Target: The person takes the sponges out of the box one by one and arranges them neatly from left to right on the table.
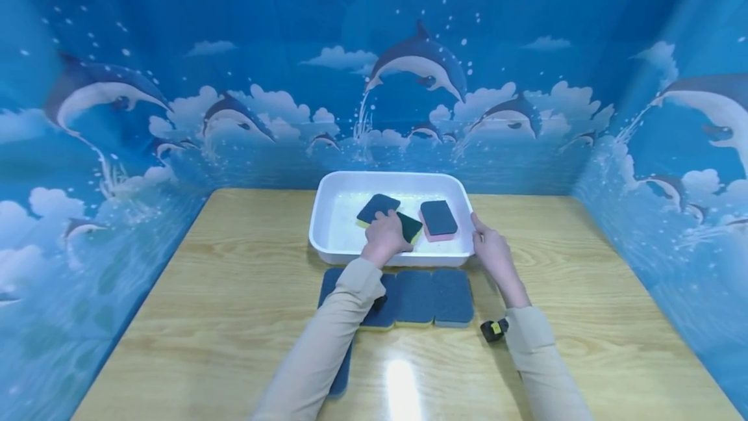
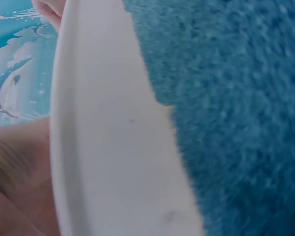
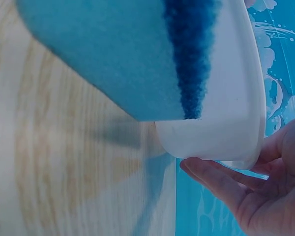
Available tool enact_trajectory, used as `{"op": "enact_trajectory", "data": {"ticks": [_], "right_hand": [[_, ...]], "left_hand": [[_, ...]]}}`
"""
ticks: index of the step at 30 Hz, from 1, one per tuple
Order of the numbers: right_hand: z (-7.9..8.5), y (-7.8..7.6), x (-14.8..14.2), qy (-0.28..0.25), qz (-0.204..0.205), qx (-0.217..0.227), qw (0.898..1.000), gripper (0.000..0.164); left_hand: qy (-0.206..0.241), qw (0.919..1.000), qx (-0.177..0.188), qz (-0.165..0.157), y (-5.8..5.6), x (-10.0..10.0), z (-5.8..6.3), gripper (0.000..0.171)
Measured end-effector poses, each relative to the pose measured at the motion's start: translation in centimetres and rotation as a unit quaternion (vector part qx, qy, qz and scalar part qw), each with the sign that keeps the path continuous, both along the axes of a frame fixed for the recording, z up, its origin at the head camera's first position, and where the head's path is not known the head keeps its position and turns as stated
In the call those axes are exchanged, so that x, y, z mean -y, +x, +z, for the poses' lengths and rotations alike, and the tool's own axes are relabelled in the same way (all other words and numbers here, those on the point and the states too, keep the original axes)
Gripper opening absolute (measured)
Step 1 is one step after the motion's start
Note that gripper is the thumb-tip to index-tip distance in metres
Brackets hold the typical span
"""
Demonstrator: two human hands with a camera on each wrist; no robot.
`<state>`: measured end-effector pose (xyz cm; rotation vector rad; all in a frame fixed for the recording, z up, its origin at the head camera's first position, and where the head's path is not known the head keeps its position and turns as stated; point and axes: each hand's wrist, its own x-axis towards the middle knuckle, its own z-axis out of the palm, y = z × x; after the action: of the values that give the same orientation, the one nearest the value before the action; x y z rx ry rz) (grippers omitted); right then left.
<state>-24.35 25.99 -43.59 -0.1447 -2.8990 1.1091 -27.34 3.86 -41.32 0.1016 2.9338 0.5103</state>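
Note:
A white plastic tray [image 1: 336, 239] sits at the back of the table. My left hand [image 1: 386, 234] reaches over its near wall and holds a dark green and yellow sponge [image 1: 411, 225] between thumb and fingers. Beside those fingers lies a dark-topped sponge with a yellow edge [image 1: 376, 206], and farther right a dark-topped pink sponge [image 1: 439, 219]. My right hand [image 1: 493, 249] grips the tray's right side at the rim. In the right wrist view, the fingers [image 3: 211, 179] press the tray's outer wall; the left wrist view shows mostly the tray wall [image 2: 118, 147] and blue sponge surface [image 2: 236, 123].
In front of the tray, several dark blue sponges [image 1: 415, 297] lie side by side in a row, partly covered by the left forearm. Another blue sponge [image 1: 343, 372] lies nearer, beneath that sleeve. A blue dolphin-print curtain [image 1: 280, 83] closes off the back and both sides of the wooden table [image 1: 234, 278].

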Motion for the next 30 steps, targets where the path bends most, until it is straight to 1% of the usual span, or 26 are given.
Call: {"op": "enact_trajectory", "data": {"ticks": [3,5,8,10,12,14,16,19,22,24,27,30], "right_hand": [[0.0,0.0,0.1,0.0,-0.001,0.004,1.0,0.051],[0.0,0.1,0.2,0.001,-0.001,0.006,1.0,0.051],[0.2,0.1,0.2,-0.003,0.0,0.009,1.0,0.051],[0.2,0.1,0.2,-0.002,0.001,0.009,1.0,0.051],[0.3,0.1,0.2,-0.002,0.002,0.007,1.0,0.051],[0.2,0.0,0.3,0.0,0.003,0.003,1.0,0.051],[0.1,-0.1,0.2,0.005,0.005,-0.006,1.0,0.051],[-0.1,-0.2,0.1,0.007,0.006,-0.013,1.0,0.051],[-0.2,-0.3,0.1,0.009,0.006,-0.016,1.0,0.051],[-0.2,-0.2,0.1,0.007,0.006,-0.016,1.0,0.05],[-0.1,-0.1,0.2,0.007,0.003,-0.008,1.0,0.05],[0.0,0.0,0.2,0.005,0.001,0.003,1.0,0.051]], "left_hand": [[0.012,0.9998,-0.011,0.007,0.2,0.3,0.7,0.097],[0.019,0.9995,-0.025,0.011,0.6,0.5,1.6,0.098],[0.03,0.998,-0.055,0.01,1.6,1.1,3.2,0.096],[0.036,0.9964,-0.076,0.005,2.5,1.6,4.2,0.093],[0.039,0.9942,-0.1,-0.009,3.7,2.2,5.1,0.087],[0.048,0.9916,-0.117,-0.026,5.1,2.8,5.7,0.082],[0.058,0.988,-0.135,-0.047,6.6,3.6,6.1,0.078],[0.078,0.9816,-0.154,-0.081,9.0,4.6,6.0,0.078],[0.085,0.9759,-0.166,-0.113,11.3,5.4,5.4,0.081],[0.089,0.9733,-0.169,-0.127,12.9,5.7,4.9,0.08],[0.086,0.9725,-0.165,-0.14,15.1,5.9,4.0,0.078],[0.074,0.9727,-0.156,-0.155,17.0,5.8,3.0,0.077]]}}
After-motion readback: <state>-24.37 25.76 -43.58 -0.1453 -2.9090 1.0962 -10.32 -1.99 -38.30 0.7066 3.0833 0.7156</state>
